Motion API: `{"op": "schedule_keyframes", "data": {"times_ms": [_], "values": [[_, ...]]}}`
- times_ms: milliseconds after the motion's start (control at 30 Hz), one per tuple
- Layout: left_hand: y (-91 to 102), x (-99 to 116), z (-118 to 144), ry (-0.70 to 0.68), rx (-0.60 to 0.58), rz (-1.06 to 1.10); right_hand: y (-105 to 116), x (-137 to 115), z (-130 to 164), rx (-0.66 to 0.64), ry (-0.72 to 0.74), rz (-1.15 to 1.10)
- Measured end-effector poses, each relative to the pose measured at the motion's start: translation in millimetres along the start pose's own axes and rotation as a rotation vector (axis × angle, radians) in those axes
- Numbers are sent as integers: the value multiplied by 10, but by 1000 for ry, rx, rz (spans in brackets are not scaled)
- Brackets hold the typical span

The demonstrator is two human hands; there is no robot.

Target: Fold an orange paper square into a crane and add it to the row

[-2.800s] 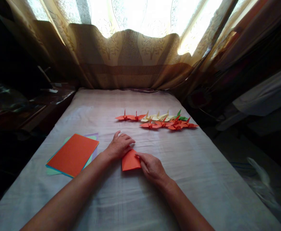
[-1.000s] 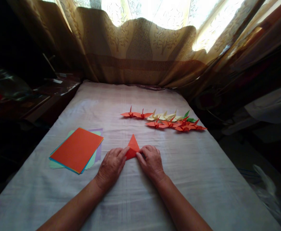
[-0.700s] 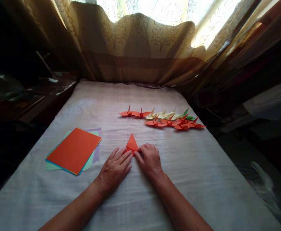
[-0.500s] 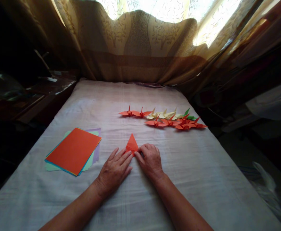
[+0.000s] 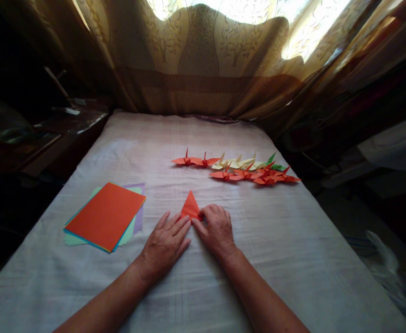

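The right hand (image 5: 215, 227) lay with its fingers curled down onto the near edge of a folded orange paper (image 5: 190, 206), the fingertips pressing that edge flat against the cloth rather than lifting it. The left hand (image 5: 164, 243) lay palm down with its fingers spread and straight, their tips touching the paper's lower left corner — flat on the surface, pinching nothing. The paper itself was a small triangle, its point aimed away from the person, sitting near the middle of the table just beyond the two sets of fingertips; most of its lower part was hidden under the hands.

Both bare forearms ran back toward the camera across a pale, creased tablecloth (image 5: 286, 240). To the left of the hands, well apart from them, lay a stack of coloured paper sheets (image 5: 104, 215) with an orange sheet on top and green, blue and lilac edges showing beneath. Farther out, beyond and to the right of the triangle, a cluster of folded paper cranes (image 5: 239, 167) stood in two loose rows — orange, cream and one green. A patterned curtain (image 5: 203, 60) hung behind the table's far end, lit from the window behind it
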State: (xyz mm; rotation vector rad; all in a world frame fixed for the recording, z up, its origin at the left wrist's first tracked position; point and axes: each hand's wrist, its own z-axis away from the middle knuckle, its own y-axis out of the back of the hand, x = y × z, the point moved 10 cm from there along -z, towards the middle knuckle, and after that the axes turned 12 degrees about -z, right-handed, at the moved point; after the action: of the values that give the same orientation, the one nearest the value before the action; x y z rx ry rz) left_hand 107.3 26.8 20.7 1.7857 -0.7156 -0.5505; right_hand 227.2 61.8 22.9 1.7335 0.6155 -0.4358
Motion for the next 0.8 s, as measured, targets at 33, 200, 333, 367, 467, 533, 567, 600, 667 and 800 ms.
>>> {"op": "schedule_keyframes", "data": {"times_ms": [33,200,333,367,467,533,567,600,667,800], "values": [[0,-3,3,-1,-4,3,-1,5,-6,-5,-3,-5],[41,-20,23,-34,-16,19,-19,91,-30,-52,-32,-80],[60,-84,90,-57,-41,1,-9,143,-35,-51,-32,-136],[62,-104,117,-67,-46,-12,-10,146,-35,-51,-27,-146],[52,-161,218,-112,-70,-54,-13,134,-32,-51,-7,-148],[64,-213,286,-128,-79,-72,-14,127,-22,-40,-4,-125],[81,-241,315,-131,-78,-79,-9,127,-14,-24,-8,-108],[108,-267,340,-133,-73,-85,0,128,-5,-3,-11,-87],[175,-300,368,-145,-57,-96,22,124,18,46,-12,-44],[296,-367,288,-96,24,-60,1,92,53,84,30,-15]]}}
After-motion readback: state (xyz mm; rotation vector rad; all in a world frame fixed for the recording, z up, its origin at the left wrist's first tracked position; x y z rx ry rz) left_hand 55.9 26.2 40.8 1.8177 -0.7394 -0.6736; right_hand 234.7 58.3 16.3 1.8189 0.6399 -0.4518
